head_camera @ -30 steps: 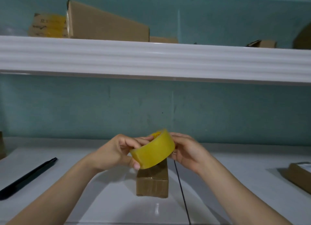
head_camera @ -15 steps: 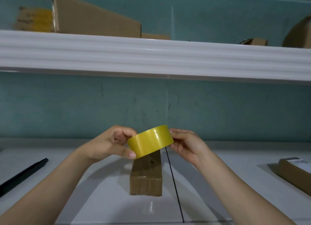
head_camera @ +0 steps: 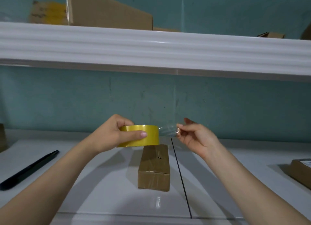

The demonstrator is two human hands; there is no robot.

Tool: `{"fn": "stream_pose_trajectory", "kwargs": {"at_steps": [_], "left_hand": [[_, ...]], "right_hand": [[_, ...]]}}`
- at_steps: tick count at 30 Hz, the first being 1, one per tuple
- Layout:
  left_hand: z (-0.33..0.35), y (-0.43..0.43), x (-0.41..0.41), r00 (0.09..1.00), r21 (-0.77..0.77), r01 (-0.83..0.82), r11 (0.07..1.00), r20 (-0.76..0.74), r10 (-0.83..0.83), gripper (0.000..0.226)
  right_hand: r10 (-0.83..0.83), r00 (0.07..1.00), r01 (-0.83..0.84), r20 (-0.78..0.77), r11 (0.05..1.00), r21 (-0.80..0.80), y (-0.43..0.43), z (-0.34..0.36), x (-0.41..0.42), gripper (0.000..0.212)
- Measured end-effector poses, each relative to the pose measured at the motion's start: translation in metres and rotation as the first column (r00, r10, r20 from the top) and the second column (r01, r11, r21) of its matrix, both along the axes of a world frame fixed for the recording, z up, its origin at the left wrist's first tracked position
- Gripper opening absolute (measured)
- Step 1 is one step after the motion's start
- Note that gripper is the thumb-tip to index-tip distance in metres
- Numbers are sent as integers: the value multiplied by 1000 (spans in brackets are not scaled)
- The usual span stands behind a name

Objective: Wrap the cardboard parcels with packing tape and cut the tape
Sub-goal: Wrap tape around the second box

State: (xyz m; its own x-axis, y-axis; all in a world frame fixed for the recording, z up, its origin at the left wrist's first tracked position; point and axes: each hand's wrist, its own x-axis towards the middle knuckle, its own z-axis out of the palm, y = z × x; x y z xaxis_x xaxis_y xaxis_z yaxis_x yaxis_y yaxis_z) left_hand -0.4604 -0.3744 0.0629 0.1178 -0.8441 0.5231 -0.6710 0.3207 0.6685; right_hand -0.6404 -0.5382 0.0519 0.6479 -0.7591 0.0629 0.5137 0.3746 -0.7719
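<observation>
A yellow roll of packing tape (head_camera: 148,132) is held in the air above the far end of a narrow cardboard parcel (head_camera: 154,167) that lies lengthwise on the white counter (head_camera: 101,182). My left hand (head_camera: 114,134) grips the roll, thumb across its outer face. My right hand (head_camera: 195,137) pinches the free end of the clear tape strip (head_camera: 167,132), pulled a short way out to the right of the roll. The parcel has shiny tape on its top and near end.
A long black tool (head_camera: 28,171) lies on the counter at the left. Another cardboard parcel (head_camera: 301,172) sits at the right edge. A white shelf (head_camera: 151,51) overhead carries several cardboard boxes (head_camera: 109,12). A dark seam (head_camera: 180,177) runs down the counter just right of the parcel.
My right hand has moved right, away from the roll, drawing out a short strip of tape. The roll has turned level in my left hand.
</observation>
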Motion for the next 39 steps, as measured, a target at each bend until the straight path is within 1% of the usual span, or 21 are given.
{"fn": "stream_pose_trajectory", "kwargs": {"at_steps": [2, 5, 8, 10, 13, 15, 17, 19, 22, 24, 25, 26, 28, 30, 32, 33, 34, 35, 36, 37, 39], "left_hand": [[6, -1, -2, 996, 14, -64, 998, 63, 63, 52], [15, -1, -2, 983, 28, -114, 993, 145, 109, 55], [17, 0, -3, 962, 87, -161, 983, 234, 137, 54], [15, 1, -6, 955, 100, -175, 979, 260, 144, 53], [13, 1, -13, 938, 87, -201, 976, 304, 166, 54], [14, 2, -15, 914, 53, -258, 965, 338, 226, 58], [15, 2, -14, 852, 5, -363, 932, 406, 330, 64], [14, 2, -11, 749, -43, -470, 881, 508, 424, 69], [10, 0, -4, 632, -79, -555, 828, 608, 481, 72], [11, -1, 5, 464, -121, -651, 749, 717, 520, 73], [12, -1, 11, 412, -128, -680, 722, 748, 521, 76], [13, -2, 18, 422, -121, -683, 721, 740, 524, 78], [18, -3, 27, 559, -63, -643, 763, 643, 523, 79], [21, -1, 31, 664, 18, -607, 795, 562, 494, 74], [16, 5, 30, 773, 167, -531, 831, 497, 394, 60], [12, 10, 26, 843, 256, -462, 849, 423, 332, 50], [7, 17, 21, 901, 324, -393, 861, 325, 289, 42], [1, 24, 13, 934, 361, -343, 867, 230, 274, 38], [-7, 31, 4, 945, 369, -325, 871, 157, 286, 37], [-15, 34, -4, 942, 367, -335, 868, 124, 312, 35], [-30, 36, -19, 916, 353, -400, 846, 126, 381, 31]], "right_hand": [[15, 1000, -15, -1, 1000, 1, -1, 2, 1, 32], [47, 999, -47, -25, 999, 27, 0, 1, 0, 32], [80, 993, -76, -83, 996, 48, 3, 1, -3, 17], [49, 990, -44, -131, 998, 36, 3, 1, -1, 13], [-44, 989, 49, -144, 998, 36, 2, -2, 7, 18], [-94, 985, 99, -144, 995, 28, 1, -3, 10, 20], [-184, 968, 178, -170, 983, -50, -2, -4, 10, 21], [-292, 937, 262, -191, 950, -170, -4, -5, 10, 23], [-390, 899, 326, -200, 900, -288, -6, -7, 5, 27], [-458, 868, 380, -193, 862, -334, -10, -6, -2, 28], [-467, 865, 381, -184, 849, -365, -10, -6, -5, 28], [-458, 872, 364, -175, 844, -395, -11, -6, -6, 28], [-440, 878, 326, -187, 837, -438, -12, -6, -7, 27], [-486, 847, 321, -216, 791, -520, -12, -6, -6, 27], [-557, 798, 312, -232, 710, -631, -14, -6, -6, 26], [-567, 790, 306, -234, 695, -651, -17, -6, -6, 26], [-556, 797, 298, -236, 702, -647, -18, -6, -5, 27], [-533, 809, 277, -246, 716, -641, -20, -6, -3, 28], [-516, 816, 248, -261, 720, -649, -22, -6, 1, 29], [-512, 812, 215, -280, 709, -672, -24, -7, 6, 31], [-509, 799, 146, -320, 680, -718, -29, -6, 18, 35]]}}
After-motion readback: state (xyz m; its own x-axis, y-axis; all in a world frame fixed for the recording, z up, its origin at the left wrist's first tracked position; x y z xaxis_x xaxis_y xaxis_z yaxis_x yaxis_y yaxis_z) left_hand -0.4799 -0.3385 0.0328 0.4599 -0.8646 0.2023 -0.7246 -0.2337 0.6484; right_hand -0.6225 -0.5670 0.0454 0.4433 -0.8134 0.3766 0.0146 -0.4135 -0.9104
